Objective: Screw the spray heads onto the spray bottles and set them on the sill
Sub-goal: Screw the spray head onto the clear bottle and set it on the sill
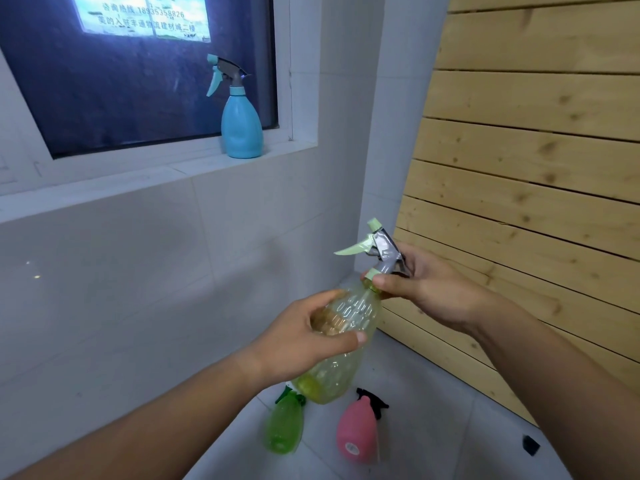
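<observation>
My left hand [304,341] grips the body of a clear yellowish spray bottle [346,368], held tilted in mid-air. A grey spray head [384,251] with a pale green trigger and collar sits on its neck. My right hand [426,289] is closed around that collar and the back of the head. A blue spray bottle [241,123] with its head on stands upright on the white window sill [138,168]. On the floor below lie a green bottle [284,426] and a pink bottle [358,433], each with a dark head at its neck.
A dark window [138,71] fills the wall above the sill. White tiled wall runs left and below it. A pale wooden slatted panel [536,150] leans on the right. A small black object [530,445] lies on the floor tiles at the right.
</observation>
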`<action>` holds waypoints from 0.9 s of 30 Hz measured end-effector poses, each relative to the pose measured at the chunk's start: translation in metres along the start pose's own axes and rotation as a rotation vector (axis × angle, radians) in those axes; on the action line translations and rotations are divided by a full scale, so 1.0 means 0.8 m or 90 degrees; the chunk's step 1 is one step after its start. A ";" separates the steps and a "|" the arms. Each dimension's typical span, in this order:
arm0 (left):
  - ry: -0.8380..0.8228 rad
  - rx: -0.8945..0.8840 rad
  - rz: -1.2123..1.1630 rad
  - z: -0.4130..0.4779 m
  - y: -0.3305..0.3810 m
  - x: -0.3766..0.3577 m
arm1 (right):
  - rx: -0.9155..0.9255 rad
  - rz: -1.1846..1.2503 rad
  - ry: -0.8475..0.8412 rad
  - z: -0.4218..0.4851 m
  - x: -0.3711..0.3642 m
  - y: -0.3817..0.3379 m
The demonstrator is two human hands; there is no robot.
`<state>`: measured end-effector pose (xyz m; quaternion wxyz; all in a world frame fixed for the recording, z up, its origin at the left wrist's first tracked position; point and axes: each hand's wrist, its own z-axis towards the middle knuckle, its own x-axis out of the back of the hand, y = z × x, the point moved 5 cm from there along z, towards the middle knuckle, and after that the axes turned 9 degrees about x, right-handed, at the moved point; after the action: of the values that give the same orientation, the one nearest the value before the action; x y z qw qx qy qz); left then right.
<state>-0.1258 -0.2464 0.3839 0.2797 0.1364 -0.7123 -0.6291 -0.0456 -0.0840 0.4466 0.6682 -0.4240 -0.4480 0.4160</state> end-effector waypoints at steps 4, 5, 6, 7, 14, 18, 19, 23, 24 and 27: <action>0.008 -0.008 0.011 -0.002 0.005 -0.003 | -0.015 -0.124 0.048 0.001 -0.004 0.004; 0.005 -0.010 0.011 -0.002 0.006 -0.002 | -0.026 -0.092 0.032 0.001 -0.003 0.005; 0.004 -0.011 0.009 -0.002 0.006 0.000 | -0.031 -0.041 0.013 0.001 -0.001 0.005; 0.003 -0.010 0.004 -0.002 0.006 0.000 | -0.026 0.010 0.000 0.001 0.001 0.004; -0.011 -0.015 0.023 -0.001 0.004 -0.005 | -0.043 -0.028 0.024 0.000 -0.001 0.018; -0.004 -0.020 0.000 0.000 0.008 -0.003 | 0.006 0.123 0.035 0.001 0.007 0.012; -0.003 -0.024 -0.005 0.000 0.009 -0.004 | 0.017 0.108 0.053 0.001 0.007 0.013; 0.010 -0.027 -0.016 -0.002 0.008 -0.006 | 0.037 0.033 0.103 0.003 0.001 0.019; 0.003 -0.020 -0.027 -0.002 0.007 -0.007 | 0.034 0.037 0.117 0.003 0.004 0.018; -0.051 0.018 -0.067 -0.002 0.006 -0.010 | 0.013 0.131 0.124 0.002 0.005 0.021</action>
<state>-0.1174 -0.2424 0.3865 0.2156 0.1522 -0.7236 -0.6378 -0.0492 -0.0751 0.4323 0.6663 -0.4994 -0.3313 0.4437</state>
